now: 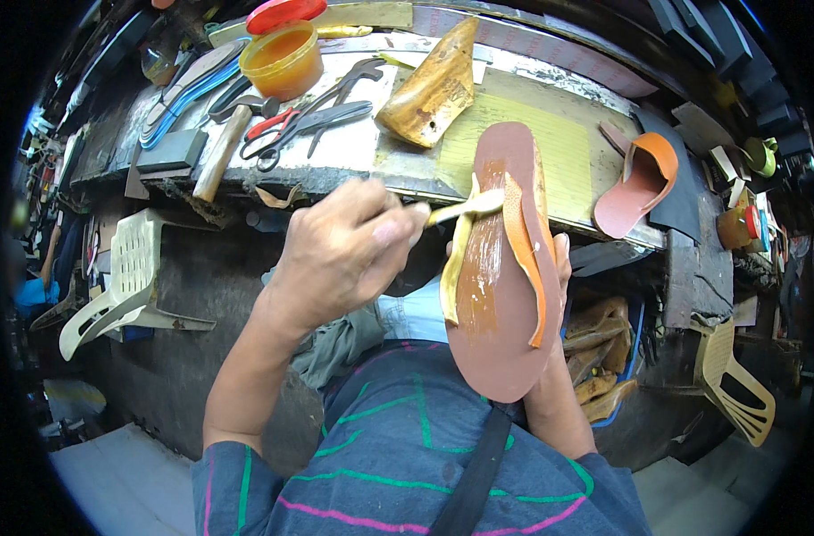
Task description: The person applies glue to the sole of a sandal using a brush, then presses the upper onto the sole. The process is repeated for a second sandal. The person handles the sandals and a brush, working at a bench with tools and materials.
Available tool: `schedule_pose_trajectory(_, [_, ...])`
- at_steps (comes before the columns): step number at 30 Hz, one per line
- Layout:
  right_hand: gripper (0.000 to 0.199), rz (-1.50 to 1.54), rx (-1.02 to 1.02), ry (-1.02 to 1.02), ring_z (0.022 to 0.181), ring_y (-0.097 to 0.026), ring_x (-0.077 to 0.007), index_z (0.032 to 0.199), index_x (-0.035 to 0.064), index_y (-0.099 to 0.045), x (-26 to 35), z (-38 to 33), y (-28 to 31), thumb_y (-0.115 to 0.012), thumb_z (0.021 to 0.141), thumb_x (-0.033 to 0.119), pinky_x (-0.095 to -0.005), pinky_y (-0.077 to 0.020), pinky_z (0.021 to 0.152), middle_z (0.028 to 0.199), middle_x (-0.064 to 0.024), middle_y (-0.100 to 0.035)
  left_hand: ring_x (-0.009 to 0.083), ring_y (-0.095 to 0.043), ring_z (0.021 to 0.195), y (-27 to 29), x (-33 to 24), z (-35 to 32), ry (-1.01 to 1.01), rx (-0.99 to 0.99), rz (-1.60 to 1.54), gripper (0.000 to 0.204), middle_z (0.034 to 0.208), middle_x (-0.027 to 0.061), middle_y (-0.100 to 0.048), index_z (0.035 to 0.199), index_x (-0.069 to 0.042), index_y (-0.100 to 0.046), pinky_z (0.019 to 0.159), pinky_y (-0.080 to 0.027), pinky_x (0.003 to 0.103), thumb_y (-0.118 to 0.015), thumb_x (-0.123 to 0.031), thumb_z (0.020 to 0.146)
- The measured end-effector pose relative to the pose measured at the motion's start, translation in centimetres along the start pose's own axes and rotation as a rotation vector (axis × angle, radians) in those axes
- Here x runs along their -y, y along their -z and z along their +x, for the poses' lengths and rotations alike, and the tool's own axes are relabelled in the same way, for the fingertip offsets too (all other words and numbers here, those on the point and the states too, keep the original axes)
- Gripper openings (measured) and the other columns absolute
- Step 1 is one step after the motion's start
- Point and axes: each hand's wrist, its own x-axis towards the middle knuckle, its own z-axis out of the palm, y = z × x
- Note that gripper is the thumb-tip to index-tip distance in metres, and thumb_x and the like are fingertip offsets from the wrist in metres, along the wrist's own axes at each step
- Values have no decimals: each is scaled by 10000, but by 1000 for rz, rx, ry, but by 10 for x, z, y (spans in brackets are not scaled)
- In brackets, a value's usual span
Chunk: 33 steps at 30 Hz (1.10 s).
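My right hand (pixel 562 259) holds a sandal from behind, its reddish-brown sole (pixel 500 362) turned up toward me; most of that hand is hidden by the sole. A strip of wooden shoe last (pixel 540 183) shows along the sole's right edge. Folded over the sole are the edges of an orange strap (pixel 525 259), with a yellowish lining flap (pixel 460 259) on the left. Closed around a thin handle, my left hand (pixel 340 255) presses a small flat brush (pixel 485 204) against the sole between these edges. Wet, shiny brown streaks, apparently glue, cover the sole's middle.
On the workbench ahead lie a wooden shoe last (pixel 429 94), an orange-brown tub (pixel 283 67), a hammer (pixel 224 152), scissors (pixel 304 125) and pincers (pixel 346 85). An orange sandal (pixel 639 183) sits at right. Plastic chairs flank me; a blue crate (pixel 637 344) holds several lasts.
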Motion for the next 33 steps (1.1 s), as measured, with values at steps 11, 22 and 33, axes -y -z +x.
schedule_pose_trajectory(11, [792, 71, 153, 157, 1381, -596, -335, 1599, 87, -457, 23, 13, 12, -661, 1025, 594, -541, -486, 1181, 1540, -156, -587, 91, -610, 623, -23, -34, -88, 572, -259, -1830, 540, 934, 104, -739, 1376, -12, -621, 549, -485, 237, -794, -276, 938])
schedule_pose_trajectory(22, [1059, -300, 355, 293, 1548, -375, -440, 1696, 107, -261, 17, 3, -51, -618, 941, 760, -634, -333, 1269, 1692, -247, -343, 60, -598, 630, -37, -48, -74, 1002, -99, -1695, 781, 960, 7, -648, 1601, -78, -406, 455, -385, 185, -659, -564, 1044])
schedule_pose_trajectory(33, [1123, -291, -22, -413, 1299, -663, -401, 1635, 32, -370, -22, -1, -24, -780, 856, 731, -537, -608, 1045, 1527, -245, -569, 191, -716, 1086, 4, 103, -3, 578, 175, -1329, 608, 1165, 111, -725, 1285, 30, -675, 972, -584, 322, -811, -459, 950])
